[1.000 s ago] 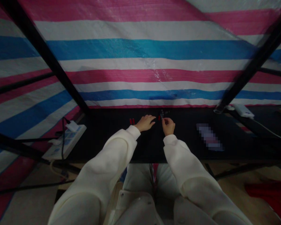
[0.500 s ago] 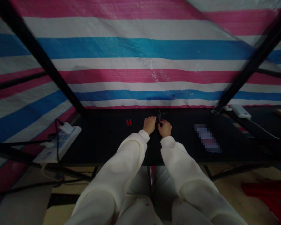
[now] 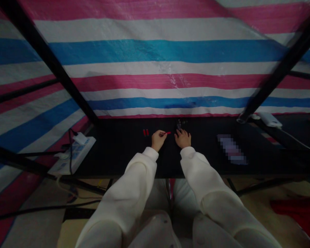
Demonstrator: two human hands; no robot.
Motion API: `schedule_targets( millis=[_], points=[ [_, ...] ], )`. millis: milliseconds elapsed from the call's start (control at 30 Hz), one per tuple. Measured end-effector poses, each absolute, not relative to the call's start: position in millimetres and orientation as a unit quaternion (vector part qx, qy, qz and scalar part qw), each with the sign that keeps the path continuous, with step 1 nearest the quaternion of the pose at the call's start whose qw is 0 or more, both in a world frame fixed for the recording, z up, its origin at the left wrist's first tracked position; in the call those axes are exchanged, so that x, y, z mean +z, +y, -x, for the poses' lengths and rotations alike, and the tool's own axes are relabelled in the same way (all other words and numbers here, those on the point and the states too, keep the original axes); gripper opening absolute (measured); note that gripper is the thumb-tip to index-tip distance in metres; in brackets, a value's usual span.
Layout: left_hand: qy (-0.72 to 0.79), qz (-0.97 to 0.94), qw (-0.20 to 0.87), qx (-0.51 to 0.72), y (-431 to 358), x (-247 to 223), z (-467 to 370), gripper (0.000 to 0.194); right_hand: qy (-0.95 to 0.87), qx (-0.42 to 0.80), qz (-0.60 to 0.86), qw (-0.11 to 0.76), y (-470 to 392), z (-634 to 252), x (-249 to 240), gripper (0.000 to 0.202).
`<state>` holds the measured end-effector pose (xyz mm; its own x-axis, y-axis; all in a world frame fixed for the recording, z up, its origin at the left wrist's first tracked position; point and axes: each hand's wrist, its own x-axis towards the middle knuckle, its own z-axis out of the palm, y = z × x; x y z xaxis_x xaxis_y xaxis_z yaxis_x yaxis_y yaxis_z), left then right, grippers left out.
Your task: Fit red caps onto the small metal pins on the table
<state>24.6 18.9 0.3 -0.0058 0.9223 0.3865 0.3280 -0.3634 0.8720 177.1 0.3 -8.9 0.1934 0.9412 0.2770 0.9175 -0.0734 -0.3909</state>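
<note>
Two red pieces (image 3: 146, 132) left of the fingers of the left hand (image 3: 158, 140); another red stick (image 3: 168, 133) pinched between those fingertips; small dark object (image 3: 179, 123) at the fingers of the right hand (image 3: 183, 138), cannot tell whether grasping it.

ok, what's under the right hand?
At the far edge of the right hand, a small dark object shows on the black table. Whatever is beneath palm and fingers is covered, so whether the object continues there can't be told.
</note>
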Motion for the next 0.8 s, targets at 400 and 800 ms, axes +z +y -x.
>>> schedule_targets(
  millis=[400, 800],
  points=[
    [0.451, -0.529, 0.353, 0.627, 13, -14, -12, 0.025, -0.676, 0.002, 0.627, 0.387, -12, -177, 5, 0.023],
    [0.444, -0.516, 0.360, 0.638, 13, -10, -15, 0.023, -0.722, 0.003, 0.580, 0.377, -15, -173, 7, 0.022]
  ],
)
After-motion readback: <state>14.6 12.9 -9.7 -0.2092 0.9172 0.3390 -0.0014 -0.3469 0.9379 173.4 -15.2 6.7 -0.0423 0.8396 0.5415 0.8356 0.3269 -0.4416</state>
